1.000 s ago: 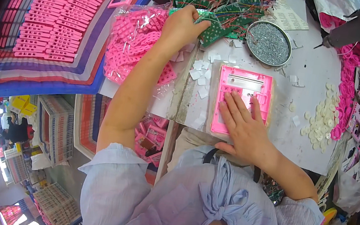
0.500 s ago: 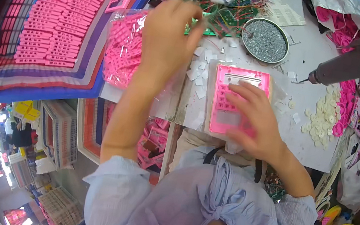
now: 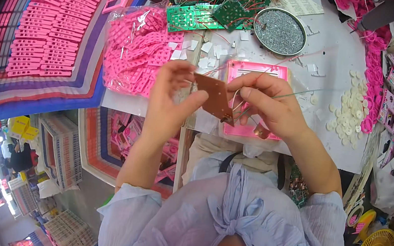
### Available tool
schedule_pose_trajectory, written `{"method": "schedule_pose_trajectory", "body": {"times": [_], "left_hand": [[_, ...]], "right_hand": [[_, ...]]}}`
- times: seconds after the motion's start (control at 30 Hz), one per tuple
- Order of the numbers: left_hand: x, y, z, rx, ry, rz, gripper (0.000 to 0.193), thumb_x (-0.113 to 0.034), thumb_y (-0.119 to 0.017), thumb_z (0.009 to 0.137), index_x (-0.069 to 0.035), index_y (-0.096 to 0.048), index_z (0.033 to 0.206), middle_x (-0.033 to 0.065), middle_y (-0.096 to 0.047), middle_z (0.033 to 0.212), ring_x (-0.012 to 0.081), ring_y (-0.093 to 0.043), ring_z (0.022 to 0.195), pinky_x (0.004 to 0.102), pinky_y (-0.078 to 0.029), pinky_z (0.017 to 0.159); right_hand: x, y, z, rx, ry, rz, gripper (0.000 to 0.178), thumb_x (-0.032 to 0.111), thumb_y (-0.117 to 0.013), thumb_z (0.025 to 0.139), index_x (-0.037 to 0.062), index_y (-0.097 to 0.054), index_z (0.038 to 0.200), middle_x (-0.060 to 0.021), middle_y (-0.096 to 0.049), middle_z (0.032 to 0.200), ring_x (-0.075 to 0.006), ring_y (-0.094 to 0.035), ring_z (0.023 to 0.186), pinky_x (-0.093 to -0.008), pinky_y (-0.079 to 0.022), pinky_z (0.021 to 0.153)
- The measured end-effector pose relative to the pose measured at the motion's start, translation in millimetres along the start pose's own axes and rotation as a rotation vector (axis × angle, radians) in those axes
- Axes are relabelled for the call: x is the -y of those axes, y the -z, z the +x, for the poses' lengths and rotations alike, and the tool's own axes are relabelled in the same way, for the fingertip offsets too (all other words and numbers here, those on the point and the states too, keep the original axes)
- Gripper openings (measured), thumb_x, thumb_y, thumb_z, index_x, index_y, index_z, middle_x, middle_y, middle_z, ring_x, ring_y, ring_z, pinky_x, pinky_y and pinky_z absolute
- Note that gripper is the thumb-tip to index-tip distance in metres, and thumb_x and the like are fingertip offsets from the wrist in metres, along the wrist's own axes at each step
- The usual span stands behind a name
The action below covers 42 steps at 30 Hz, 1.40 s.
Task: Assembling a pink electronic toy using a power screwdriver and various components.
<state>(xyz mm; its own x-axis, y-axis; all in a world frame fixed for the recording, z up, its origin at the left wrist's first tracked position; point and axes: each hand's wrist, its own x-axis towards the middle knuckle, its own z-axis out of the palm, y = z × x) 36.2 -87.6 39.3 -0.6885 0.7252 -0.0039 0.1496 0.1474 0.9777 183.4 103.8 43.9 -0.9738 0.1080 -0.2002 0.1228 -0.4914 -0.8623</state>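
Note:
A brown circuit board is tilted on edge between my hands, above the table. My left hand grips its left side, thumb on the near face. With closed fingers, my right hand pinches thin wires that run to the board's right end; a red and a green wire trail off to the right. A small copper-coloured piece hangs below the right fingers. Beneath that hand, the pink plastic casing lies on the table, partly hidden by the hand and the board.
Green circuit boards with wires pile up at the back, beside a round tin of small metal screws. A clear bag of pink parts sits left, next to a blue-edged tray. White discs lie right, below a dark power screwdriver.
My left hand has come back from the green board pile and now holds a brown board. My right hand has lifted off the pink casing and taken hold of the wires.

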Motion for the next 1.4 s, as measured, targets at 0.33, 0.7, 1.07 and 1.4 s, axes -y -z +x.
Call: {"method": "schedule_pose_trajectory", "body": {"times": [0.33,0.7,1.07,1.4], "left_hand": [[17,-6,-11,0.216,0.284,-0.772,0.024,-0.004,-0.069,0.089,0.000,-0.059,0.110,0.0098,-0.068,0.103,0.0185,-0.065,0.105,0.0337,-0.052,0.091],[10,-24,-10,0.109,0.264,-1.024,0.051,-0.010,-0.071,0.087,-0.005,-0.048,0.132,0.0148,-0.064,0.118,0.0280,-0.064,0.112,0.0426,-0.049,0.101],[33,-39,-44,0.237,0.359,-1.038,0.045,-0.033,-0.075,0.087,-0.008,-0.058,0.121,0.0131,-0.064,0.117,0.0290,-0.060,0.109,0.0469,-0.048,0.097],[29,-25,-4,0.209,0.164,-1.024,0.031,-0.034,-0.057,0.100,-0.014,-0.054,0.123,0.0211,-0.062,0.123,0.0200,-0.062,0.082,0.0300,-0.052,0.069]], "right_hand": [[3,10,-7,-0.006,0.093,-0.059,0.034,0.013,-0.065,0.095,0.0012,-0.060,0.126,-0.0087,-0.070,0.105,-0.0113,-0.068,0.078,-0.0239,-0.052,0.058],[-22,6,-5,-0.079,0.093,0.138,0.033,0.006,-0.069,0.091,0.0003,-0.059,0.122,-0.0038,-0.064,0.091,-0.0121,-0.067,0.071,-0.0266,-0.056,0.061],[-27,-1,-10,-0.110,0.270,0.097,0.034,0.002,-0.067,0.091,-0.0006,-0.058,0.124,-0.0075,-0.066,0.093,-0.0106,-0.065,0.074,-0.0238,-0.054,0.063],[-28,5,-7,-0.116,0.218,-0.125,0.025,0.003,-0.066,0.092,-0.0008,-0.067,0.117,-0.0062,-0.069,0.096,-0.0103,-0.065,0.081,-0.0250,-0.054,0.067]]}}
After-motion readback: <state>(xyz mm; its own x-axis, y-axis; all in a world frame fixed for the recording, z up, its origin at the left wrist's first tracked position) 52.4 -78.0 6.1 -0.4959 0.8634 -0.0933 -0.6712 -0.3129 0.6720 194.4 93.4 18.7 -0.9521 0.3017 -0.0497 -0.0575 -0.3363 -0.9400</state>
